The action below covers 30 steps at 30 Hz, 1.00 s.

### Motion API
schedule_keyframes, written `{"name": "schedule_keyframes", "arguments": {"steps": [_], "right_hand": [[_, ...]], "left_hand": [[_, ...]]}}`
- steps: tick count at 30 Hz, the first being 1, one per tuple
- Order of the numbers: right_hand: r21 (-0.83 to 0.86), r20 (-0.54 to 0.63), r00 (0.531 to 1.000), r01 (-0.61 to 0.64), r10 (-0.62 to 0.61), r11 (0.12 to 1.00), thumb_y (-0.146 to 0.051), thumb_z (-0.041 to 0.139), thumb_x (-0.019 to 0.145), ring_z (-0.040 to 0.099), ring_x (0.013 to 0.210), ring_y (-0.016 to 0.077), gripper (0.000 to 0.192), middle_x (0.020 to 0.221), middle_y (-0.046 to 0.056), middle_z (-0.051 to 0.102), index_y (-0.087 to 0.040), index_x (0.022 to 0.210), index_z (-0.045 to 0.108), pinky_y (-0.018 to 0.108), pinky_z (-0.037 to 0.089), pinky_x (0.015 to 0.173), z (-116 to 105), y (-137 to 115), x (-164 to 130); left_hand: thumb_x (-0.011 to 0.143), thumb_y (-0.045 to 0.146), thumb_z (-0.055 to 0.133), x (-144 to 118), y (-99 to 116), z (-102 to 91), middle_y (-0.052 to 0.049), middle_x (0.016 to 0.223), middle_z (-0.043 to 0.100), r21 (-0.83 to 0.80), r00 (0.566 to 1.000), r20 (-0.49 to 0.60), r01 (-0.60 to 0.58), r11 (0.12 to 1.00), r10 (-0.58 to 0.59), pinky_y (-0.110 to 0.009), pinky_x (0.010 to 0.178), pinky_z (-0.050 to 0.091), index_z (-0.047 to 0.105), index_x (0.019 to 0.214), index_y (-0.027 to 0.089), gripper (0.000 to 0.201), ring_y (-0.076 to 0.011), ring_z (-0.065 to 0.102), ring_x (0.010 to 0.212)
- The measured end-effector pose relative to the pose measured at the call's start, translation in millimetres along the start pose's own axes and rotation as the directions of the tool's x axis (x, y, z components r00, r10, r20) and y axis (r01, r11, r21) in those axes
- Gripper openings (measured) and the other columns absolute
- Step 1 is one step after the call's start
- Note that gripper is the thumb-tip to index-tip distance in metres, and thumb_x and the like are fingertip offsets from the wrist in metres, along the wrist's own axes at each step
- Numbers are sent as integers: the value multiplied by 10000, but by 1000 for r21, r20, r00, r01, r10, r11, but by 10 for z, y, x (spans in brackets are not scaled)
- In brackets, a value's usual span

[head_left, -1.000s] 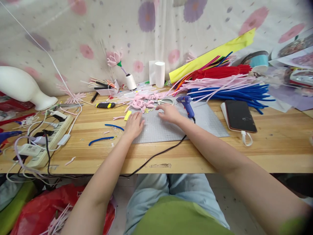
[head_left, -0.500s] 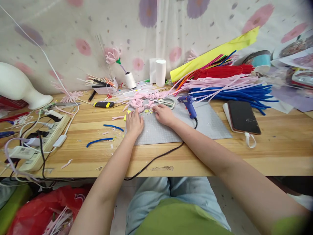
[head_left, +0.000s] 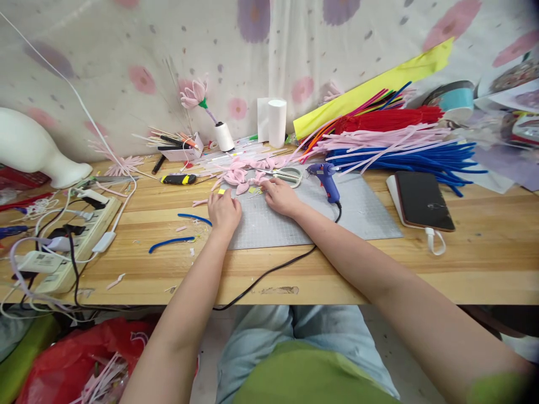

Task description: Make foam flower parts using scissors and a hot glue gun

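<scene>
Since the last glimpse the left hand [head_left: 225,213] has slid slightly left, toward the left edge of the grey mat [head_left: 273,227], its fingers more bent; the right hand [head_left: 278,196] looks almost where it was, over the mat's far half.

From where I stand, the wooden desk [head_left: 337,278] reaches well past the mat on both sides. Blue fuzzy stems [head_left: 400,159] lie bundled beyond the mat's far right edge, probably parked there to leave its surface free. The hot-glue gun [head_left: 325,179] rests on the mat, right of the right hand, seemingly kept within reach. The scissors' grey-green handles [head_left: 295,177] show at the mat's far edge, just past that hand.

The pink petal pieces [head_left: 241,188] cluster at the mat's far left, between and beyond both hands. Thin yellow bits [head_left: 255,192] sit by the right hand's narrowly gathered fingers; whether they pinch any, I can't tell. A yellow slip [head_left: 222,192] peeks out at the mat's left edge, past the left hand's curled fingers, whose grip is hidden too.
</scene>
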State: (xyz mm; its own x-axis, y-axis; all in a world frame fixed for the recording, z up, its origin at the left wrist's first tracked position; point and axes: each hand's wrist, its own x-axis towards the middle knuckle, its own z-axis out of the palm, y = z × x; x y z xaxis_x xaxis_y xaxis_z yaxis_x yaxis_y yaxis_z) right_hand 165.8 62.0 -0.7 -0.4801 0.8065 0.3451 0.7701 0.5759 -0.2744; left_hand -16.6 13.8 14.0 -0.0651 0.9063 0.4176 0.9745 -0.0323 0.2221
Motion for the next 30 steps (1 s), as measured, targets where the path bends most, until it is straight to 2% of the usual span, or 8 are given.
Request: {"name": "schedule_keyframes", "arguments": {"steps": [4, 7, 11, 13, 16, 20, 25, 30], "right_hand": [[43, -6, 1000, 10, -9, 999, -116, 393, 792, 480, 1120, 244, 436, 1096, 121, 639, -121, 1213, 508, 358, 360, 964, -45, -20, -4], [101, -48, 999, 8, -3, 995, -91, 378, 772, 485, 1116, 241, 431, 1124, 112, 633, -124, 1178, 521, 362, 366, 963, -92, -29, -7], [207, -120, 975, -162, 189, 965, -39, 345, 723, 537, 1058, 238, 478, 1115, 99, 641, -130, 1159, 518, 373, 407, 910, -173, 20, -22], [243, -96, 961, -231, 260, 942, -28, 347, 710, 567, 1009, 233, 492, 1074, 96, 657, -136, 1159, 514, 372, 430, 864, -214, 66, -45], [252, -37, 961, -256, 274, 933, -41, 375, 715, 589, 951, 224, 449, 1022, 93, 671, -145, 1122, 536, 360, 445, 818, -271, 142, -100], [222, -17, 967, -243, 253, 944, -50, 400, 730, 590, 943, 219, 392, 1003, 89, 676, -153, 1070, 565, 345, 440, 810, -371, 220, -188], [199, -53, 961, -257, 272, 946, -67, 418, 745, 589, 932, 219, 318, 979, 85, 677, -157, 994, 594, 336, 430, 817, -453, 251, -305], [224, -112, 962, -219, 249, 950, -90, 425, 756, 586, 918, 217, 288, 942, 84, 676, -151, 982, 595, 335, 428, 821, -375, 256, -409]], "left_hand": [[777, 201, 435, 28, -32, -57, -141, 920, 667, -12, 995, -29, 96, 995, -96, -470, 969, 363, 539, 1194, 117, 438, -293, 549, 1025], [780, 155, 408, 12, 3, -27, -106, 1089, 643, -104, 996, 23, -88, 991, 91, -404, 957, 394, 432, 1306, 145, 527, -255, 545, 1069], [795, 146, 395, -33, 54, 27, -92, 1244, 579, -198, 946, 169, -243, 950, 277, -333, 919, 427, 273, 1406, 166, 623, -214, 558, 1085], [806, 184, 408, -43, 54, 20, -111, 1172, 619, -144, 964, 184, -168, 975, 193, -350, 879, 439, 292, 1397, 158, 604, -237, 591, 1016], [814, 204, 402, -28, 18, -44, -114, 971, 677, -45, 997, 73, 25, 999, -21, -392, 876, 422, 394, 1333, 151, 521, -265, 613, 928], [797, 200, 436, 22, -49, -132, -126, 868, 665, -44, 977, -61, 203, 978, -205, -440, 924, 381, 494, 1225, 130, 437, -284, 603, 936], [731, 110, 529, 82, -137, -51, -85, 937, 648, -356, 983, -23, 164, 920, -184, -362, 864, 455, 434, 1298, 164, 578, -214, 605, 912], [697, 110, 601, 126, -244, 47, -73, 1009, 665, -642, 948, 155, 310, 701, -278, -314, 758, 524, 543, 1226, 197, 540, -150, 642, 767]]}}
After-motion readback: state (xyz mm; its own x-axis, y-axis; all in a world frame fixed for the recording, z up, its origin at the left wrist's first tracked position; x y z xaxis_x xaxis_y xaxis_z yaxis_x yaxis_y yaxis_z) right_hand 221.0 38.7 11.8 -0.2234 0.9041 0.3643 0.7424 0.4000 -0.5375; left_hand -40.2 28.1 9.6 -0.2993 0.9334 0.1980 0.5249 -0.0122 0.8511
